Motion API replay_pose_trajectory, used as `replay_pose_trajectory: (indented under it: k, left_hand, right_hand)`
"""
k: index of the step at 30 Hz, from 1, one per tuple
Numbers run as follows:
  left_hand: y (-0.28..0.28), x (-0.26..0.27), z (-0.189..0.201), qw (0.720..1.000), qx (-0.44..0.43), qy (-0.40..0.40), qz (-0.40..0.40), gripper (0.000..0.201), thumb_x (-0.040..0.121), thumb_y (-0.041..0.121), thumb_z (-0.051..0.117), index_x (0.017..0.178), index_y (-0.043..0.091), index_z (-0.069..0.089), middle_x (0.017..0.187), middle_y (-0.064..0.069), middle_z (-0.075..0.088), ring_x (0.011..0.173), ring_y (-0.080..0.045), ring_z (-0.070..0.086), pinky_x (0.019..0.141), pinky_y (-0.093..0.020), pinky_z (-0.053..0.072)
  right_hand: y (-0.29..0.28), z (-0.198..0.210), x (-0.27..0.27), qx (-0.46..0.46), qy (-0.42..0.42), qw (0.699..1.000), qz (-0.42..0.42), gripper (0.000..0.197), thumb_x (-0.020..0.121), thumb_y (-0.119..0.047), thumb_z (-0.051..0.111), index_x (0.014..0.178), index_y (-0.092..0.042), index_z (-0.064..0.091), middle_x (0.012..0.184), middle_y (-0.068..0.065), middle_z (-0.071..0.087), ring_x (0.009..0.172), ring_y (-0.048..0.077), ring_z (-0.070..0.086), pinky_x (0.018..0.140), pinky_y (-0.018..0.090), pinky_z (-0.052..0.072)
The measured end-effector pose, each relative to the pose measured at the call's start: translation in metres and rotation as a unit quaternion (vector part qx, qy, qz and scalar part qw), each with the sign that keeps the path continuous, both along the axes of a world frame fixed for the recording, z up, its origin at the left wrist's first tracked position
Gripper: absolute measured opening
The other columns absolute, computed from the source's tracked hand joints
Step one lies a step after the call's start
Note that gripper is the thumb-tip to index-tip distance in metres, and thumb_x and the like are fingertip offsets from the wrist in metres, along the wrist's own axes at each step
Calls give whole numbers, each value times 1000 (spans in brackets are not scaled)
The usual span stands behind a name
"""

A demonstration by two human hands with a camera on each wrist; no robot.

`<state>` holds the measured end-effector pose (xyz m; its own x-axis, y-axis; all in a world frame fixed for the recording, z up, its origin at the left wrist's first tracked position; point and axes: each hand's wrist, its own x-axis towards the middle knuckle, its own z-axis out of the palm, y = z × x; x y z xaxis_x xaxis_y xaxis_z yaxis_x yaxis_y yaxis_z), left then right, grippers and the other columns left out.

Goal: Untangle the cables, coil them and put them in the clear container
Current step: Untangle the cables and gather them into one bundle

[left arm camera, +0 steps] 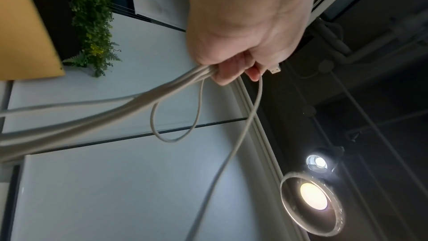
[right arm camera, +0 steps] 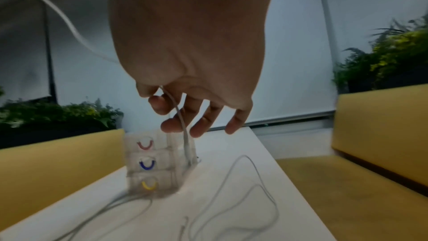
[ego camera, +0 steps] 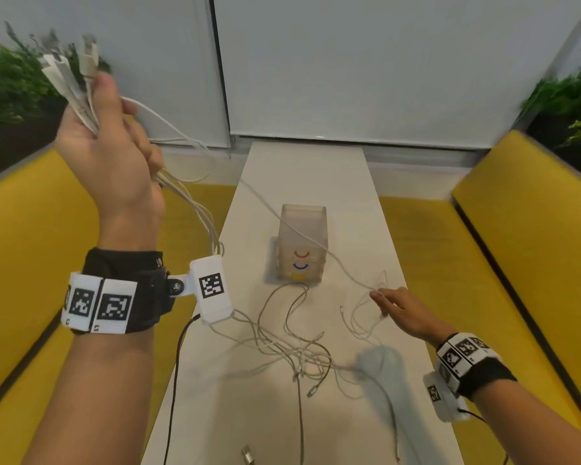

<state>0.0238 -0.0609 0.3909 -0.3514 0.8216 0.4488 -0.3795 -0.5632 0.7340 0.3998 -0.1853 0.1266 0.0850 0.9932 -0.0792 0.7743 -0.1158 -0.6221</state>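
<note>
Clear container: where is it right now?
In the head view the clear container stands upright mid-table, beyond the loose cables, forward-left of the right hand; one cable crosses in front of it.

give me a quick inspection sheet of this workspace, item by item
surface: white table, long and narrow, between two benches
job's things: clear container upright mid-table, nothing seen inside; cables uncoiled
clutter: nothing seen
grippers: left hand raised, gripping a bundle of cable ends; right hand low over the table, fingers pinching a single cable
cables: tangle loose on the table near the front edge; strands rise to the left hand; one taut strand crosses in front of the container
surroundings: yellow benches both sides, plants behind, pale wall panels
</note>
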Motion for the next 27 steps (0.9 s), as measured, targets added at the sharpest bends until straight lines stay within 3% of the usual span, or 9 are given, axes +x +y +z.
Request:
replay_pose_trajectory:
  k: [3, 5, 8, 10, 13, 15, 18, 23, 27]
  left_hand:
    - [0, 0, -2, 999, -12, 36, -40, 30, 101, 27, 57, 76, 12, 50, 48, 9, 35, 41, -10, 22, 41, -26, 20]
    - [-1, 0, -5, 990, -15, 97, -105, 32, 101, 27, 58, 71, 16, 54, 46, 9, 31, 41, -11, 19, 40, -26, 19]
    - [-2, -3, -10, 947, -21, 193, -254, 33, 103, 27, 53, 73, 22, 66, 46, 9, 25, 39, -10, 15, 38, -22, 15]
    - [1, -7, -14, 908, -40, 241, -340, 28, 103, 29, 49, 94, 16, 72, 45, 11, 23, 36, -5, 16, 38, -17, 12]
    - [3, -10, -21, 868, -72, 276, -408, 31, 100, 31, 46, 108, 15, 71, 47, 11, 19, 37, -3, 16, 39, -14, 11]
    - [3, -7, -25, 859, -84, 262, -432, 30, 103, 29, 41, 97, 15, 67, 49, 8, 16, 39, -7, 11, 38, -13, 12]
    - [5, -3, -32, 840, -117, 195, -493, 29, 106, 27, 33, 85, 18, 51, 53, 3, 14, 42, -9, 9, 36, -13, 12]
    - [9, -1, -47, 777, -174, 83, -599, 21, 99, 34, 37, 86, 20, 43, 59, 2, 20, 46, -9, 17, 36, -14, 14]
    - [8, -6, -61, 782, -196, 96, -583, 26, 106, 32, 33, 95, 17, 51, 57, 3, 21, 44, -7, 16, 33, -13, 15]
  right_hand:
    - [-10, 0, 3, -79, 36, 996, 0, 70, 82, -82, 31, 65, -17, 51, 61, -3, 60, 60, 12, 54, 66, 29, 45]
    - [-17, 5, -3, -229, 80, 969, 54, 65, 76, -77, 51, 79, -14, 64, 75, 8, 69, 67, 11, 56, 66, 23, 45]
    - [-26, 4, -10, -474, 108, 861, 146, 34, 80, -29, 63, 110, -17, 73, 110, 6, 74, 86, 15, 64, 74, 24, 51]
    - [-30, 5, -11, -515, 145, 832, 150, 36, 85, -8, 59, 114, -22, 73, 127, -3, 68, 93, 18, 67, 79, 28, 55]
    - [-23, 3, -3, -461, 59, 878, 116, 49, 87, 3, 43, 118, -23, 70, 128, -5, 67, 84, 14, 69, 68, 22, 54]
    - [-13, 2, 2, -387, -32, 918, 86, 47, 89, 2, 41, 113, -26, 70, 117, -3, 71, 76, 10, 65, 61, 17, 49]
    - [6, -7, 2, -259, -29, 965, 26, 33, 92, -2, 47, 102, -25, 68, 100, -1, 72, 74, 10, 63, 61, 16, 46]
    - [36, -42, -28, -154, -29, 988, -8, 24, 97, -12, 51, 115, -9, 68, 106, 6, 70, 83, 17, 65, 73, 25, 53]
    - [47, -92, -52, -167, -156, 973, 9, 32, 99, -24, 50, 117, -1, 62, 120, 16, 65, 110, 31, 61, 92, 33, 45]
